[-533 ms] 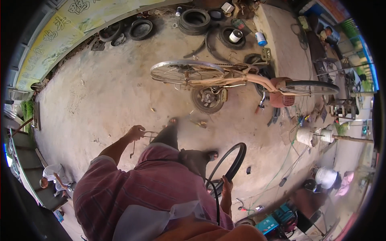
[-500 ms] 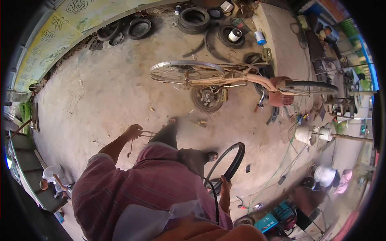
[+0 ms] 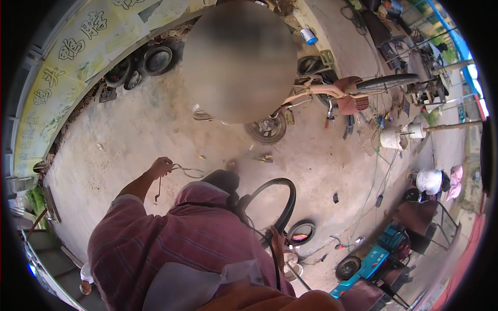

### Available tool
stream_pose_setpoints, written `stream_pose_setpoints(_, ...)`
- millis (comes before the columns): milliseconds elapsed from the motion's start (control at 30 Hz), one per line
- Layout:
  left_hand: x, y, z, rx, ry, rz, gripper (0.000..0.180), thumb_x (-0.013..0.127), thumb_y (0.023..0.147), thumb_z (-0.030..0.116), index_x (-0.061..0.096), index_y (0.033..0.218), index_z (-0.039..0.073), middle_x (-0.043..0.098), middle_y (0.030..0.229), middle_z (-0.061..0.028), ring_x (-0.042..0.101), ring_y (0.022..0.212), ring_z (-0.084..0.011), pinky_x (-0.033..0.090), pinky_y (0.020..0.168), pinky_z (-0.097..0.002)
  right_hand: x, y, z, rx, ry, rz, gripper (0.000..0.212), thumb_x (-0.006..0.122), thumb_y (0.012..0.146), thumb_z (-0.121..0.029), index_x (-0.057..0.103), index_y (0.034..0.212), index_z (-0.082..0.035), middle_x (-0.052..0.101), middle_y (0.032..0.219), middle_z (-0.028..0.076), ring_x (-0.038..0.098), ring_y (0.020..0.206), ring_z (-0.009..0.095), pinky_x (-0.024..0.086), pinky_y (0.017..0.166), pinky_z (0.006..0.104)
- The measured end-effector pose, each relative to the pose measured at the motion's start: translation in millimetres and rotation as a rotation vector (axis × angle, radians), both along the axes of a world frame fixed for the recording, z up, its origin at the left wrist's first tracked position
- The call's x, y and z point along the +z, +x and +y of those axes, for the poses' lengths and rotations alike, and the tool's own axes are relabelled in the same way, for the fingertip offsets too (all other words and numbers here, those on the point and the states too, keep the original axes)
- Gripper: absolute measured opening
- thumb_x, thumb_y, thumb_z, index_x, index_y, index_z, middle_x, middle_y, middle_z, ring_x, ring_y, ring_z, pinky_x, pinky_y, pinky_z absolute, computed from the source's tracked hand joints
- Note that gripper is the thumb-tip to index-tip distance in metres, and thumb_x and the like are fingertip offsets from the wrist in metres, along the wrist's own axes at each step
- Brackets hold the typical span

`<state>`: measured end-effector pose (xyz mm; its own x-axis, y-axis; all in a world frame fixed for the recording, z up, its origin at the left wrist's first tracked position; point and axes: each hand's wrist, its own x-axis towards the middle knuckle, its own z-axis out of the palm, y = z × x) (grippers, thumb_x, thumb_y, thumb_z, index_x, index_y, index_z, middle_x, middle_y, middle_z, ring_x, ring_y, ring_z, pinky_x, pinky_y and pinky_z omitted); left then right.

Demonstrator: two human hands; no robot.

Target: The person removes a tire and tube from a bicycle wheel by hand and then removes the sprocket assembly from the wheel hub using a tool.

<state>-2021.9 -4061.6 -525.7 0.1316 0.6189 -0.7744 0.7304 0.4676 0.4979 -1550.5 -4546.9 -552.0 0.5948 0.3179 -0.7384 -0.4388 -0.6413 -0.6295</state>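
My left hand [image 3: 162, 167] is closed round a thin bent metal rod piece [image 3: 193, 170]; an open loop of it sticks out to the right and a hooked end hangs below the fingers. What kind of part it is I cannot make out. Low on the right side of my body, my right hand [image 3: 278, 242] grips a black bicycle tyre [image 3: 291, 202], which arches up and leftward in front of my legs. A thin dark strand runs down beside the tyre. Ahead stands a pinkish bicycle [image 3: 327, 89], its rear part mostly hidden by a round blurred patch.
A small spoked wheel [image 3: 266, 128] lies beside the bicycle. Old tyres [image 3: 158, 60] sit along the left wall. On the right are white buckets [image 3: 391, 138], cables and a teal machine [image 3: 371, 263]. Another tyre [image 3: 302, 232] lies behind my right hand. A person [image 3: 86, 280] is at lower left.
My view has shifted, and the bicycle's rear wheel is now largely covered by the blur. The tyre in my right hand has swung leftward. Both hands keep their hold.
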Motion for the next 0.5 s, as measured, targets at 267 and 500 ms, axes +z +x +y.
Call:
stream_pose_setpoints(267,56.6,-43.2,71.6,-0.123,0.13,0.086,0.031,0.068,0.086,0.014,0.064,0.115,0.003,0.066,0.071,-0.0083,0.054,0.048,-0.0135,0.041,0.041,-0.0304,23.5,-123.3,18.4,-0.295,0.07,0.227,0.026,0.076,0.087,-0.021,0.067,0.102,-0.001,0.069,0.082,0.006,0.067,0.072,0.017,0.053,0.066,0.0313)
stream_pose_setpoints(500,94.9,-38.8,224.1,-0.098,0.345,-0.043,0.027,0.066,0.09,0.016,0.063,0.113,0.003,0.066,0.072,-0.0056,0.053,0.048,-0.0117,0.039,0.041,-0.0293,22.7,-183.3,26.4,-0.372,0.022,0.154,0.035,0.076,0.087,-0.024,0.066,0.113,-0.003,0.07,0.09,0.006,0.067,0.079,0.016,0.053,0.072,0.0318)
